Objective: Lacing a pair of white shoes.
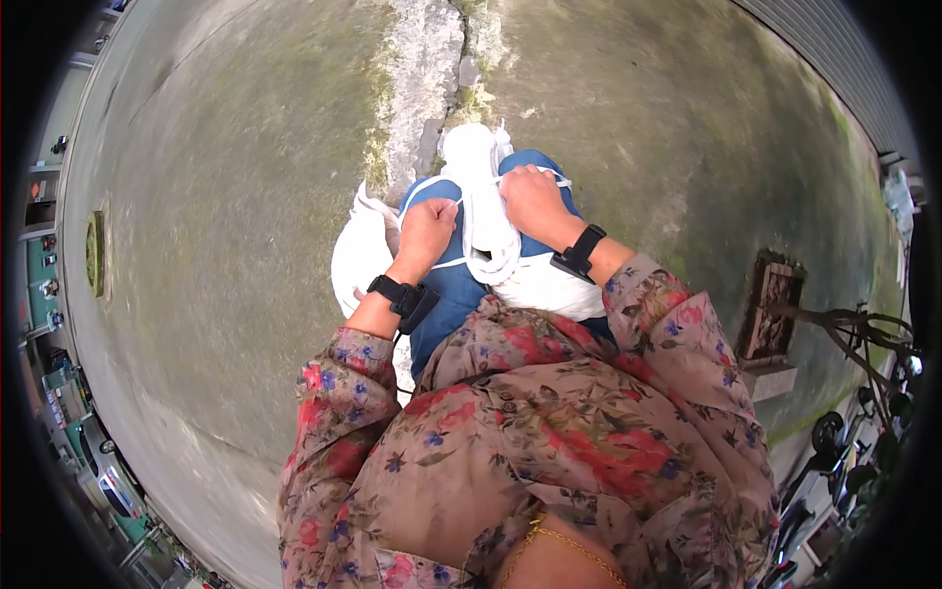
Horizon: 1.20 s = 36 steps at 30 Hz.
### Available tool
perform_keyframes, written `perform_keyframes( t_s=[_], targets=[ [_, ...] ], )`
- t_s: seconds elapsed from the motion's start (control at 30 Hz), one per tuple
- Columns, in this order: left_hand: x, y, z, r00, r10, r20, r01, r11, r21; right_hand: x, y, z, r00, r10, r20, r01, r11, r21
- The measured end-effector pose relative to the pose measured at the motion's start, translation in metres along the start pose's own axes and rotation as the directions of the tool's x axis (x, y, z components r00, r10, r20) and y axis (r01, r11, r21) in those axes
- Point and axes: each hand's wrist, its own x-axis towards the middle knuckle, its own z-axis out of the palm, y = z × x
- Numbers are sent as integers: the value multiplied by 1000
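— Looking down, what do the hands have hold of?
— A bundle of cloth held against the person's front: a blue garment (446,285) with thin white piping, and a twisted white cloth (481,211) lying over its middle

— Where is the left hand (424,231)?
— On the blue garment's upper left edge, fingers curled shut over the fabric, just beside the white twist

— And the right hand (532,201)?
— Knuckles up, fingers bent down tight onto the white cloth where it crosses the blue; the fingertips are hidden in the folds

— Anything on the wrists?
— A black strap on each, left wrist band (400,294) and right wrist band (579,250), above floral sleeves (648,304)

— Around them?
— Mossy concrete ground (226,196) with a cracked seam (422,79) running up ahead, and a small wooden crate (770,309) well apart on the right
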Motion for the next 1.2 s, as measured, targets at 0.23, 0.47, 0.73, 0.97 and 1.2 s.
perform_keyframes(
  t_s=[0.23,0.47,0.73,0.97,1.2],
  targets=[
    [12,3,-1,969,240,-53,-223,950,220,1,5,-2,998,-60,-19,60,998,6],
    [19,16,-5,881,461,107,-431,688,583,-1,2,-9,986,12,-169,-13,1000,-5],
    [9,27,1,838,544,-55,-347,606,716,-8,-4,-13,999,14,-33,-17,994,-106],
    [-12,24,15,886,457,-81,-266,642,719,-10,-1,-12,995,-22,98,22,1000,6],
    [7,0,3,899,437,34,-401,787,469,-8,17,2,992,-92,84,68,966,251]
  ],
)
